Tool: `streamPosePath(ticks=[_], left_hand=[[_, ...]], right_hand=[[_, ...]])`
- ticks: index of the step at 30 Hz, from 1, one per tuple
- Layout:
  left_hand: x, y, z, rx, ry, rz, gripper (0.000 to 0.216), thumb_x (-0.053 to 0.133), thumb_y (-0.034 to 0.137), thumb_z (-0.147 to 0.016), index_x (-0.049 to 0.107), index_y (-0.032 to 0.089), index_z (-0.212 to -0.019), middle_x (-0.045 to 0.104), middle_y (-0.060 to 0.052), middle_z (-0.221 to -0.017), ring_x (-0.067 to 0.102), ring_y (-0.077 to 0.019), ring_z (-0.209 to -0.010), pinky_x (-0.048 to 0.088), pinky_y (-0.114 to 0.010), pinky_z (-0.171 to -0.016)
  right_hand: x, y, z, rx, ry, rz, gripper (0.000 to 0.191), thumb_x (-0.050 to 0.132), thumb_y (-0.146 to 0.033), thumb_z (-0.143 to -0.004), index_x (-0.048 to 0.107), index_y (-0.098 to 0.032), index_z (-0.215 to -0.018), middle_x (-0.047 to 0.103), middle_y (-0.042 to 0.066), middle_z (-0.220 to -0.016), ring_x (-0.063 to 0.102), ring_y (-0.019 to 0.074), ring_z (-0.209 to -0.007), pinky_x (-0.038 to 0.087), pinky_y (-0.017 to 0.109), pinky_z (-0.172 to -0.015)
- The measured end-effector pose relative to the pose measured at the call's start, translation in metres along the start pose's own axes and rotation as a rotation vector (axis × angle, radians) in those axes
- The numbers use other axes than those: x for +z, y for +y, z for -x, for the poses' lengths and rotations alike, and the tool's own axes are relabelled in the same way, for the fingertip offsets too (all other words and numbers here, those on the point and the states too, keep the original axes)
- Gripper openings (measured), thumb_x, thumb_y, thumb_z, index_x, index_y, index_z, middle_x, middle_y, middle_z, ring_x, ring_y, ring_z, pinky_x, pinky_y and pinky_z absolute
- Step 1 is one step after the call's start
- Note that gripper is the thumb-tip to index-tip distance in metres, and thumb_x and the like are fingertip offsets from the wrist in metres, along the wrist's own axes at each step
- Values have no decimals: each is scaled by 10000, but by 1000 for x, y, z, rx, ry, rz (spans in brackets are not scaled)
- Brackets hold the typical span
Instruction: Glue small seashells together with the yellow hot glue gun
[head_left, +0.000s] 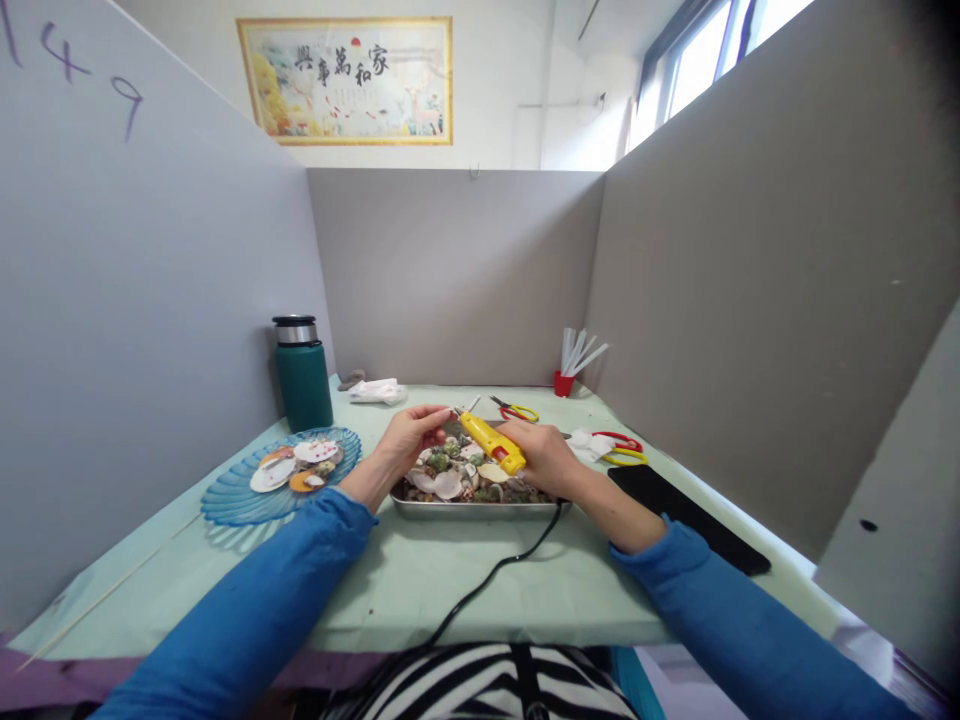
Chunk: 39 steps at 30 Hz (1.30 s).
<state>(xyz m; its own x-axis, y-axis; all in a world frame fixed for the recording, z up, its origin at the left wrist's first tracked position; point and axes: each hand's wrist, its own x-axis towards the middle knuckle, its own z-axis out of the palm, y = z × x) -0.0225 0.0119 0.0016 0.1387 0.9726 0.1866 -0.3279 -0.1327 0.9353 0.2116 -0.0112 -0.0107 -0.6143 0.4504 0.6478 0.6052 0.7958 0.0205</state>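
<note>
My right hand (pixel 544 455) is wrapped round a yellow hot glue gun (pixel 491 443), its nozzle pointing up and to the left. A white glue stick (pixel 474 404) shows just behind the gun. Close to the nozzle, the fingertips of my left hand (pixel 417 434) are pinched together; whatever they hold is too small to make out. Both hands are above a metal tray (pixel 480 511) heaped with seashells (pixel 448 486) and small green pieces. From the gun's side of the tray a black cord (pixel 499 568) runs toward my body.
At left, a blue scalloped plate (pixel 232 492) bears several shells, beside a green bottle (pixel 303 385). Behind are a white plastic packet (pixel 377 390), scissors (pixel 517 411) and a red cup (pixel 564 384) of glue sticks. Red-and-yellow-handled scissors (pixel 626 452) and a black mat (pixel 686 515) lie right. Grey partitions (pixel 457 270) enclose the table.
</note>
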Motion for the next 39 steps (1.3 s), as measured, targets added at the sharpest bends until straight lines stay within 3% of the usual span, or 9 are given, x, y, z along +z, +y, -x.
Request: streamPosePath(ticks=[20, 39], left_hand=[[1, -1, 0, -4, 21, -19, 311, 820, 248, -549, 708, 85, -789, 696, -67, -759, 515, -52, -442, 459, -205, -476], [-1, -3, -3, 17, 55, -48, 347, 826, 278, -534, 697, 85, -791, 696, -68, -734, 515, -54, -439, 459, -210, -480]], right_hand=[[-2, -3, -1, -13, -8, 16, 271, 540, -113, -686, 582, -172, -947, 652, 59, -874, 594, 183, -766, 387, 247, -630], [1, 1, 1, 26, 17, 20, 313, 554, -119, -721, 587, -177, -1027, 665, 66, -926, 615, 192, -830, 405, 252, -665]])
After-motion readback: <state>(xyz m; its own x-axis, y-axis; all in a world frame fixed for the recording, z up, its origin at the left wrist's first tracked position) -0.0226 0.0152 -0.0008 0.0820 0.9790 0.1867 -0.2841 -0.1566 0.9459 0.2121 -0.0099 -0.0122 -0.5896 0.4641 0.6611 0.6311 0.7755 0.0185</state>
